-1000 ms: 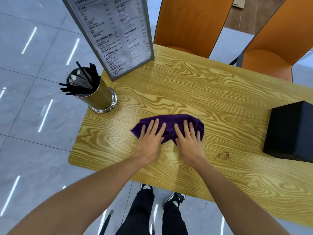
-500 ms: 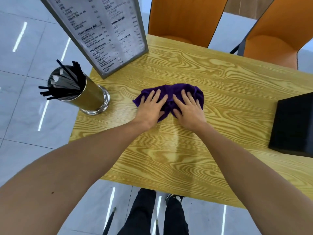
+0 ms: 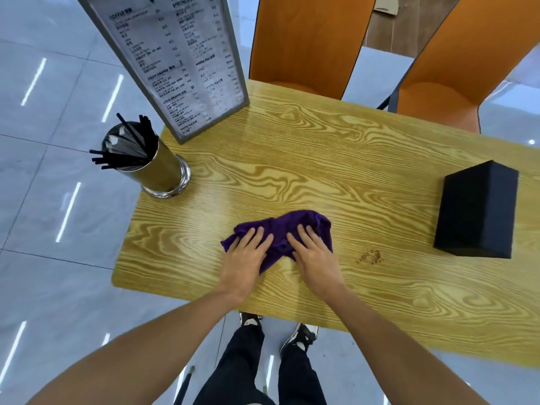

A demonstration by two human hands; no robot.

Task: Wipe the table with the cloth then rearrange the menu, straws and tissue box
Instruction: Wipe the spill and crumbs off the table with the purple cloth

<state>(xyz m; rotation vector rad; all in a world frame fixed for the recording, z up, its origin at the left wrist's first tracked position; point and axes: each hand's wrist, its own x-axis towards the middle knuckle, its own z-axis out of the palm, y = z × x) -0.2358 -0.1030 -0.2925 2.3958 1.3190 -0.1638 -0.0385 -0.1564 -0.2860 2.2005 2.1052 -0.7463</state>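
A crumpled purple cloth (image 3: 285, 229) lies on the wooden table (image 3: 336, 176) near its front edge. My left hand (image 3: 248, 257) and my right hand (image 3: 314, 254) press flat on the cloth side by side, fingers spread. A patch of brown crumbs (image 3: 369, 256) sits just right of the cloth. The framed menu (image 3: 175, 62) stands at the far left corner. In front of the menu a metal cup holds black straws (image 3: 128, 147). The black tissue box (image 3: 477, 213) stands at the right.
Two orange chairs (image 3: 306, 39) (image 3: 467, 62) stand behind the table's far edge. Grey tiled floor (image 3: 52, 200) lies to the left. My legs and shoes (image 3: 298, 337) show below the table's near edge.
Both hands slid the cloth away toward the table's middle, then pulled it back toward the near edge, beside the crumbs.
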